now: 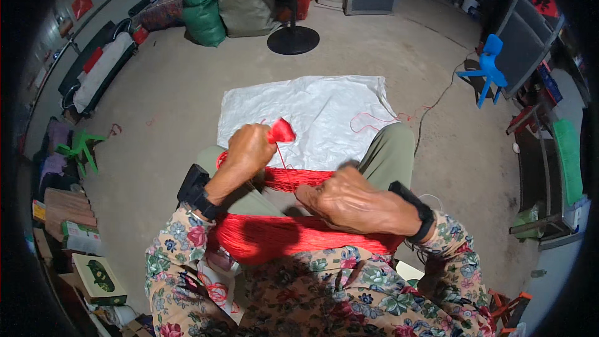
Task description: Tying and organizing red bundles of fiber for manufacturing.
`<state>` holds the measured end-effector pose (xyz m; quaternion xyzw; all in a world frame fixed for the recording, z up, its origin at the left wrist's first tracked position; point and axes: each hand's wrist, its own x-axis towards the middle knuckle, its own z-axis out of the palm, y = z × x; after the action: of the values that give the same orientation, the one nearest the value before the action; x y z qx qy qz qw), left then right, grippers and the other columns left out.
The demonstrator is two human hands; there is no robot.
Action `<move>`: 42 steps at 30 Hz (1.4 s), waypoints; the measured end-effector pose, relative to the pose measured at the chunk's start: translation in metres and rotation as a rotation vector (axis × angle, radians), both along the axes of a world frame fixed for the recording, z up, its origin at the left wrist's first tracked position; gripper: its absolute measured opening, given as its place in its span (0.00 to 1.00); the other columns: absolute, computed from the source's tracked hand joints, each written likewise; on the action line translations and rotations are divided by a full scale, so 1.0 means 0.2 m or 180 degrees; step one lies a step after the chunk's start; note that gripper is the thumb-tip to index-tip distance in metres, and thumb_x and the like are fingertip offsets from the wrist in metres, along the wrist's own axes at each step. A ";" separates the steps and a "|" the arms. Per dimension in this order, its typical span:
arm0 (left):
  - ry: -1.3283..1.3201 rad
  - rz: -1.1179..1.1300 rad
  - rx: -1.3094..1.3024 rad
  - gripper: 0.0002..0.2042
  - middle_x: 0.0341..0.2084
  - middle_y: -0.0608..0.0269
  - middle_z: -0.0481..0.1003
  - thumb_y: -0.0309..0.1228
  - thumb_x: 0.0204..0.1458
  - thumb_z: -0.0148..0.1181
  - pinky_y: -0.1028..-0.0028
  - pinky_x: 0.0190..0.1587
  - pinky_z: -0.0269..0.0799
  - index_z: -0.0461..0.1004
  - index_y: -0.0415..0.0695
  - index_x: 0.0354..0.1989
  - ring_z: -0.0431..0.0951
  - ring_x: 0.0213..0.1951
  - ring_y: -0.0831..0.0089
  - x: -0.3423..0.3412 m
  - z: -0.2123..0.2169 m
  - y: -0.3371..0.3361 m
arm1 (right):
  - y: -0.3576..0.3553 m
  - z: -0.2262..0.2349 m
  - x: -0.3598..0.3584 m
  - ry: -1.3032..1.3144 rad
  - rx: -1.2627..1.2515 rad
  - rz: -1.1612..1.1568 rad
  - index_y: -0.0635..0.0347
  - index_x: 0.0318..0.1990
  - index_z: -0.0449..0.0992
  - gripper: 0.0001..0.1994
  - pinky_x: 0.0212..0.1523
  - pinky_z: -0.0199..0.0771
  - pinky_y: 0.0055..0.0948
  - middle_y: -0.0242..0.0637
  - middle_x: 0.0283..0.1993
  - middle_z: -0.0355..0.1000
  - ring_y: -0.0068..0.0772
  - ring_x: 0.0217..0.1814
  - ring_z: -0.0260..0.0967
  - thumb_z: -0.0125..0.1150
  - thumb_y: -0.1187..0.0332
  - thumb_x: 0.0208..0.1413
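Note:
My left hand (248,148) is raised over my lap, its fingers closed around a small bundle of bright red thread (282,130) that fans out past the fingers. From it a single red strand (281,156) runs down toward my lap. My right hand (357,202) is lower and to the right, its fingers curled together. What those fingers pinch is hidden. A large red thread skein (268,237) stretches across my lap, its far side (293,179) passing between my knees and its near side lying against my floral top.
A white woven sheet (299,109) covers the floor ahead, with a loose red thread (368,118) on it. Beyond stand a fan base (293,40) and green sack (203,15). A blue chair (490,68) is at right, a green stool (82,148) at left, and boxes (97,278) lower left.

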<state>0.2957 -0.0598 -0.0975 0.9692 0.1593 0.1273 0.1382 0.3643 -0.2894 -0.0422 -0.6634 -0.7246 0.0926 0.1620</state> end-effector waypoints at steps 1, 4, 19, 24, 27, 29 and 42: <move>0.0182 -0.0224 0.0232 0.05 0.23 0.43 0.76 0.27 0.41 0.59 0.51 0.32 0.72 0.78 0.39 0.25 0.77 0.27 0.43 0.01 -0.03 -0.02 | 0.01 0.06 0.02 -0.0129 0.0365 -0.0035 0.60 0.30 0.67 0.05 0.23 0.66 0.40 0.43 0.17 0.65 0.44 0.18 0.68 0.54 0.70 0.54; -0.0062 -0.1333 0.0183 0.04 0.21 0.42 0.74 0.25 0.40 0.59 0.50 0.31 0.71 0.75 0.37 0.23 0.77 0.28 0.44 -0.08 -0.09 -0.15 | 0.08 0.23 0.15 -0.0382 0.0951 -0.0139 0.59 0.31 0.69 0.05 0.21 0.66 0.41 0.41 0.16 0.65 0.47 0.19 0.69 0.58 0.72 0.46; -0.0025 -0.0223 -0.0228 0.07 0.21 0.40 0.74 0.28 0.40 0.59 0.51 0.30 0.69 0.73 0.35 0.23 0.75 0.28 0.41 -0.11 -0.08 -0.09 | 0.05 -0.11 -0.03 0.0340 0.0237 0.0098 0.61 0.32 0.70 0.05 0.20 0.63 0.42 0.48 0.20 0.67 0.48 0.19 0.67 0.55 0.69 0.55; -0.0129 -0.1425 0.0240 0.07 0.17 0.50 0.70 0.23 0.38 0.59 0.51 0.25 0.63 0.70 0.38 0.27 0.71 0.21 0.47 -0.17 -0.22 -0.29 | 0.11 0.09 0.15 -0.0106 0.0807 -0.0245 0.57 0.33 0.73 0.04 0.25 0.69 0.38 0.42 0.22 0.71 0.46 0.23 0.71 0.58 0.68 0.52; -0.0469 -0.1505 -0.0097 0.09 0.16 0.51 0.69 0.25 0.36 0.61 0.55 0.25 0.65 0.69 0.39 0.26 0.71 0.21 0.49 -0.22 -0.08 -0.38 | 0.12 -0.04 0.27 0.1376 0.0714 -0.0493 0.64 0.33 0.76 0.13 0.27 0.69 0.35 0.42 0.23 0.73 0.41 0.25 0.72 0.54 0.63 0.61; -0.1012 -0.1320 -0.0370 0.10 0.16 0.53 0.69 0.25 0.35 0.63 0.57 0.25 0.66 0.68 0.40 0.25 0.71 0.21 0.52 -0.26 -0.04 -0.39 | 0.09 -0.26 0.26 0.2257 0.0637 -0.0500 0.65 0.35 0.76 0.13 0.27 0.68 0.31 0.36 0.23 0.71 0.32 0.26 0.70 0.54 0.63 0.62; -0.1091 -0.1657 -0.1115 0.24 0.35 0.42 0.67 0.32 0.39 0.65 0.51 0.46 0.64 0.65 0.37 0.45 0.69 0.39 0.42 -0.49 -0.33 -0.63 | -0.25 -0.39 -0.09 0.5023 -0.0065 -0.1676 0.65 0.38 0.76 0.11 0.25 0.64 0.15 0.30 0.28 0.74 0.14 0.25 0.66 0.52 0.66 0.64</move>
<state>0.1982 -0.1852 -0.1640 0.9035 -0.0991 0.2193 0.3548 0.3473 -0.3394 -0.1194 -0.5528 -0.2184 0.4962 0.6328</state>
